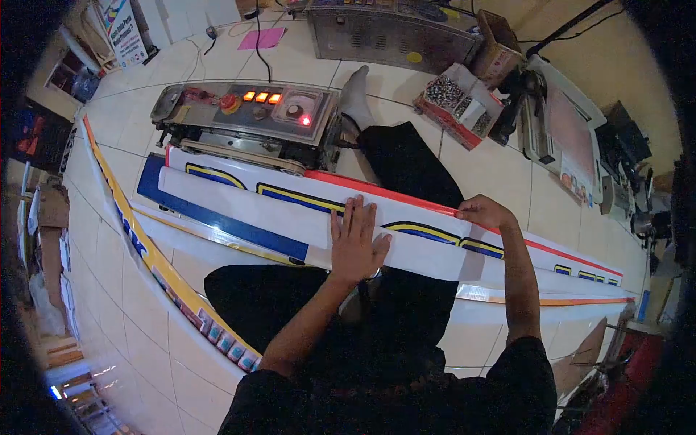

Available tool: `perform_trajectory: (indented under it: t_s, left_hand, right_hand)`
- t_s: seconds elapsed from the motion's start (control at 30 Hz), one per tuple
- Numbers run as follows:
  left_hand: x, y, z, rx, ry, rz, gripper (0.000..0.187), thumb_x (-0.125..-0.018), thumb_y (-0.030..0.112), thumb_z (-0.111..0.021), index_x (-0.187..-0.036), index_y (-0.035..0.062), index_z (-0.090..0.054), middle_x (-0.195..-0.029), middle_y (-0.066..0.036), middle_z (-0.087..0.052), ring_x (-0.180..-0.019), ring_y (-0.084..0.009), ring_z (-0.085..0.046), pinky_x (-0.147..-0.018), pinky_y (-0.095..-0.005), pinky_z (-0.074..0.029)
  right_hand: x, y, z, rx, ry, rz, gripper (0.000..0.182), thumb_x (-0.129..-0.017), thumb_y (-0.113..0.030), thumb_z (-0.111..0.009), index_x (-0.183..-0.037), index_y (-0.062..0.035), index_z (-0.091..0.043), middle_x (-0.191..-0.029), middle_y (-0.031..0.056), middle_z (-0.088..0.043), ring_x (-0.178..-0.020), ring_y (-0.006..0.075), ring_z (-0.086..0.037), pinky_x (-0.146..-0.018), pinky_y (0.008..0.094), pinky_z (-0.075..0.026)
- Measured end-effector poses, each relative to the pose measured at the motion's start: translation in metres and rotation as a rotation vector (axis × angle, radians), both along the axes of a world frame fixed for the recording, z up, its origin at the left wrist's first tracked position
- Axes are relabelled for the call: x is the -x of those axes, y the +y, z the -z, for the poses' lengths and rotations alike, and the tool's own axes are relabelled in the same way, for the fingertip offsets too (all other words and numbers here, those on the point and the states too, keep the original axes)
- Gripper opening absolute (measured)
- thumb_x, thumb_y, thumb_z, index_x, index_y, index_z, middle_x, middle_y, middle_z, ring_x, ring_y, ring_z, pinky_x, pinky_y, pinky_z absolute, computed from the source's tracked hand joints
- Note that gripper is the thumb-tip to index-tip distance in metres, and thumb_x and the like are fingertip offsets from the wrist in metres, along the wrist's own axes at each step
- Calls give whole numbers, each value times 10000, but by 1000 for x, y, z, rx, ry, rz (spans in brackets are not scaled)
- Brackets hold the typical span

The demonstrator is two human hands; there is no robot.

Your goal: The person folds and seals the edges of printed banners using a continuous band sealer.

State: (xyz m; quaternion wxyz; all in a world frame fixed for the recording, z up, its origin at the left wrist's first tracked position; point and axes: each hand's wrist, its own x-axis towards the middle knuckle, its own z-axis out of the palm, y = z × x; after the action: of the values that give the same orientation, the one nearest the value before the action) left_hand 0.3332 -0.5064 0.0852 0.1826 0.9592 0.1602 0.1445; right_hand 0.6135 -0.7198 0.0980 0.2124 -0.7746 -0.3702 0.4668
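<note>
A long folded printed banner (290, 225), white with blue and yellow lettering and a red edge, lies across my lap. My left hand (355, 243) rests flat on it with fingers stretched out. At the red edge, my right hand (487, 213) pinches the banner between thumb and fingers. The banner's far edge runs along the front of a sealing machine (246, 112), with its left part against the belt. Three orange switches (262, 97) and a small red lamp glow on the panel, beside a red button (230, 104) and a dial (294, 111).
A yellow printed strip (159, 261) curves over the tiled floor on the left. Beyond my outstretched foot (355, 98) stand an open box of small metal pieces (460, 105) and a metal-cased unit (391, 36). A pink sheet (262, 38) lies behind the machine.
</note>
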Motion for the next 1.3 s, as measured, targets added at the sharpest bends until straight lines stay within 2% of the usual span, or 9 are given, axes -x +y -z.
perform_trajectory:
  t_s: [0.07,0.13,0.27,0.33,0.43,0.57,0.73,0.97,1.3]
  left_hand:
    - [0,0,1,4,-1,4,673,-883,409,-516,-1378,-28,-387,-1485,-253,-256,-1401,-401,-201,-1107,-598,-91]
    - [0,0,1,-7,-2,-5,674,-881,412,-516,-1369,-37,-397,-1482,-257,-261,-1399,-403,-206,-1108,-595,-96]
    - [-1,-1,0,-1,-3,-14,648,-883,415,-520,-1343,-35,-442,-1479,-251,-275,-1403,-386,-210,-1106,-597,-108]
    - [0,-1,0,-13,-35,0,661,-869,416,-534,-1349,-28,-436,-1482,-249,-273,-1396,-390,-226,-1103,-601,-110]
    - [-1,-2,1,-2,-23,1,668,-860,417,-544,-1354,-18,-434,-1484,-244,-275,-1391,-394,-236,-1099,-607,-114]
    - [-2,-3,-4,-21,-3,3,642,-881,414,-511,-1341,-28,-442,-1480,-242,-292,-1389,-393,-242,-1115,-584,-76]
    - [-1,-2,-2,-33,-29,7,628,-895,418,-499,-1336,-26,-453,-1474,-247,-300,-1393,-393,-234,-1118,-584,-73]
    - [0,-2,2,-36,-24,8,632,-896,426,-500,-1340,-20,-451,-1474,-249,-295,-1394,-394,-229,-1116,-593,-76]
    - [-2,-2,-1,-33,-30,-10,608,-888,410,-517,-1308,-28,-486,-1451,-254,-321,-1374,-388,-266,-1108,-607,-106]
  right_hand:
    - [-2,-3,4,-21,-29,-49,240,-908,-249,-630,-955,-23,-694,-812,40,-684,-776,121,-592,-743,304,-489]
    - [-3,-6,9,-55,98,19,264,-914,-275,-616,-969,-28,-693,-841,64,-693,-801,139,-604,-769,318,-491]
    - [-2,-5,6,-64,21,-21,275,-916,-288,-610,-974,-33,-693,-839,69,-693,-800,140,-605,-769,319,-491]
    - [1,0,-4,-63,-21,-69,278,-915,-297,-615,-969,-36,-693,-816,43,-683,-781,122,-591,-761,312,-486]
    - [1,-3,4,-65,28,-19,257,-909,-275,-624,-939,-26,-678,-753,60,-646,-723,114,-543,-705,308,-467]
    - [-1,-4,4,-46,24,-59,260,-913,-282,-620,-924,-29,-679,-740,37,-638,-714,109,-535,-695,310,-465]
    - [2,-3,3,-33,85,24,289,-931,-313,-598,-911,-41,-694,-739,-4,-635,-713,96,-530,-693,304,-466]
    - [-2,0,11,-50,120,7,309,-941,-329,-582,-941,-46,-705,-743,-1,-641,-721,93,-536,-711,304,-472]
    - [-3,2,11,-9,105,-22,337,-943,-347,-575,-877,-40,-698,-692,1,-615,-684,93,-518,-672,305,-470]
